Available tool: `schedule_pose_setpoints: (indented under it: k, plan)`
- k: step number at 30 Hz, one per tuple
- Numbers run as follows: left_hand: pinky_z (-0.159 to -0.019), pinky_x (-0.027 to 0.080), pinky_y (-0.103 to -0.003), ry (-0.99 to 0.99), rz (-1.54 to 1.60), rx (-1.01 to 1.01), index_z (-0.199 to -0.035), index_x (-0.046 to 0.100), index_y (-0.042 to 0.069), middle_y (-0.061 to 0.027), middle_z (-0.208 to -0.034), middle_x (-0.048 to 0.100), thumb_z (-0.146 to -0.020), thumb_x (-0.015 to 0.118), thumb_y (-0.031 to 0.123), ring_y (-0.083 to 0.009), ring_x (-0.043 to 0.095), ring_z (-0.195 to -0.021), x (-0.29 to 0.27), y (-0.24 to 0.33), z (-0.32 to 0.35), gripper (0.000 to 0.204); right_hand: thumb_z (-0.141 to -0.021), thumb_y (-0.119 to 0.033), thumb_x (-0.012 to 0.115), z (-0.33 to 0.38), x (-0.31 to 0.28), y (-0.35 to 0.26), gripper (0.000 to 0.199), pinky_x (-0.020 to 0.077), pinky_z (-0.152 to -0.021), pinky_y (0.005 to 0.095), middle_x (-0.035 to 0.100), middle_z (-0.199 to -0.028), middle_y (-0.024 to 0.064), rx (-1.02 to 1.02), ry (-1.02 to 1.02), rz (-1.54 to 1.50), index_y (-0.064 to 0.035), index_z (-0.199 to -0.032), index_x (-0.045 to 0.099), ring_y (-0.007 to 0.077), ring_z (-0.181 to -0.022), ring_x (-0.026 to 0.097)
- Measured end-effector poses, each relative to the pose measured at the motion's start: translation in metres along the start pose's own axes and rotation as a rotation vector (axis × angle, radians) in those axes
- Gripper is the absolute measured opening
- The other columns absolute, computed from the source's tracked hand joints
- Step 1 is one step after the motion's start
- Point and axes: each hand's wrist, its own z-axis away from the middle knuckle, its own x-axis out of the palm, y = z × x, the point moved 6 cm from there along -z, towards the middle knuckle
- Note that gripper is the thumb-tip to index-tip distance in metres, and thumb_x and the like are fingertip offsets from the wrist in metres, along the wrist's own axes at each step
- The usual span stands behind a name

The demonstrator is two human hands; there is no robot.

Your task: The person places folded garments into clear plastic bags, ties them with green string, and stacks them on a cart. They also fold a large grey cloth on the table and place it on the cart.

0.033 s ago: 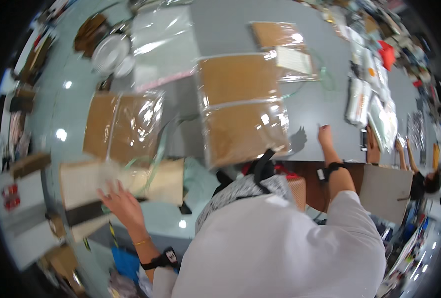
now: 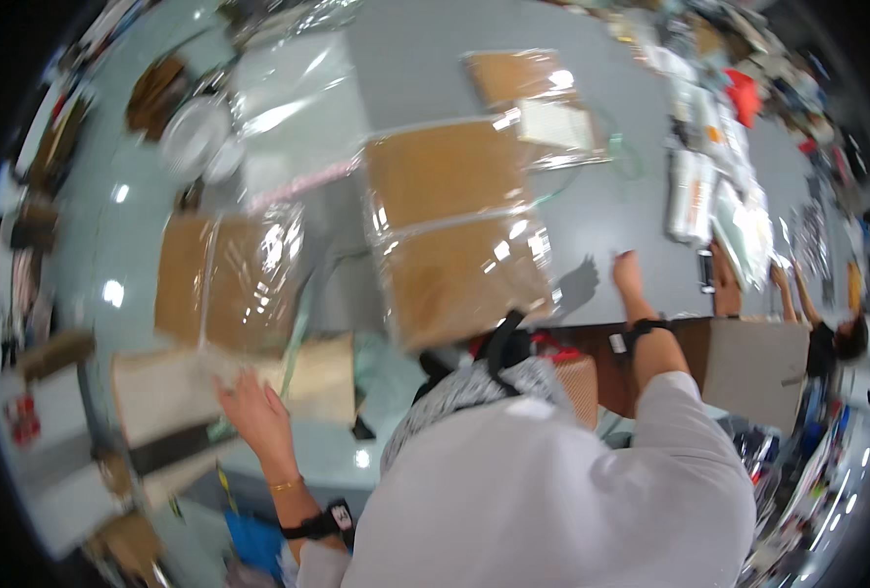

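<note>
Brown kraft envelope lies under your left hand, fingers spread flat and apart on it near the surface's front edge. Your right hand presses the bare grey surface well to the right, holding nothing; whether its fingers are together or apart you cannot tell. Clear plastic bags holding brown cardboard sheets lie between the hands. Bare room stays around the right hand.
</note>
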Motion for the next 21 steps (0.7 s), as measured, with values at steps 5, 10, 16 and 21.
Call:
schedule_pose_setpoints:
  k: [5, 10, 16, 21]
  plan:
    - [-0.050, 0.056, -0.031, -0.671, 1.270, -0.720, -0.110, 0.060, -0.010, -0.0179, -0.085, 0.069, -0.097, 0.054, 0.055, -0.0236, 0.068, -0.069, 0.198, 0.102, -0.098, 0.067, -0.084, -0.026, 0.060, -0.008, 0.003, -0.035, 0.032, 0.0418, -0.096, 0.0475, 0.058, -0.121, 0.0198, 0.007, 0.240, 0.469, -0.0025, -0.105, 0.066, 0.0359, -0.119, 0.050]
    - [-0.058, 0.059, -0.040, -0.784, 1.364, -1.174, -0.092, 0.058, -0.006, -0.0190, -0.076, 0.066, -0.084, 0.057, 0.074, -0.0306, 0.066, -0.062, 0.317, 0.096, -0.143, 0.080, -0.083, -0.049, 0.066, -0.022, 0.043, -0.168, 0.054, 0.0455, -0.088, 0.0438, 0.059, -0.112, 0.0185, 0.008, 0.021, 0.150, 0.0027, -0.099, 0.067, 0.0319, -0.108, 0.054]
    - [-0.073, 0.058, -0.041, -0.649, 1.477, -1.147, -0.099, 0.060, 0.002, -0.0176, -0.094, 0.069, -0.096, 0.061, 0.038, -0.0301, 0.067, -0.078, 0.356, 0.081, -0.165, 0.037, -0.090, -0.025, 0.064, -0.042, 0.103, -0.225, 0.025, 0.0473, -0.089, 0.0446, 0.059, -0.101, 0.0208, 0.071, -0.059, -0.392, -0.0010, -0.096, 0.062, 0.0344, -0.105, 0.054]
    - [-0.101, 0.049, -0.042, -0.171, 2.102, -1.232, -0.108, 0.061, 0.003, -0.0172, -0.113, 0.066, -0.102, 0.053, 0.025, -0.0296, 0.061, -0.108, 0.287, 0.086, -0.159, 0.024, -0.087, -0.026, 0.068, -0.036, 0.095, -0.205, 0.030, 0.0468, -0.090, 0.0459, 0.059, -0.100, 0.0211, 0.289, 0.116, -0.516, -0.0010, -0.102, 0.061, 0.0374, -0.104, 0.055]
